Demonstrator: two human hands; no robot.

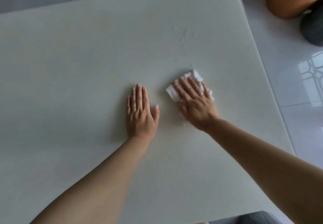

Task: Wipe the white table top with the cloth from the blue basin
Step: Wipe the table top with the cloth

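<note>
A white table top [70, 63] fills most of the view. My right hand [195, 101] lies flat with straight fingers on a folded white cloth [196, 75], pressing it against the table right of centre. The cloth shows beyond the fingertips and along both sides of the hand. My left hand [140, 112] rests flat on the bare table a little to the left of the cloth, fingers straight and together, not touching it. Water drops [185, 35] lie on the surface beyond the cloth. The blue basin is not in view.
The table's right edge [258, 52] runs diagonally, with glossy white floor tiles [297, 87] beyond it. An orange-brown stool [288, 0] and a dark grey stool [312, 28] stand at the top right. Another grey seat [258, 218] shows at the bottom edge.
</note>
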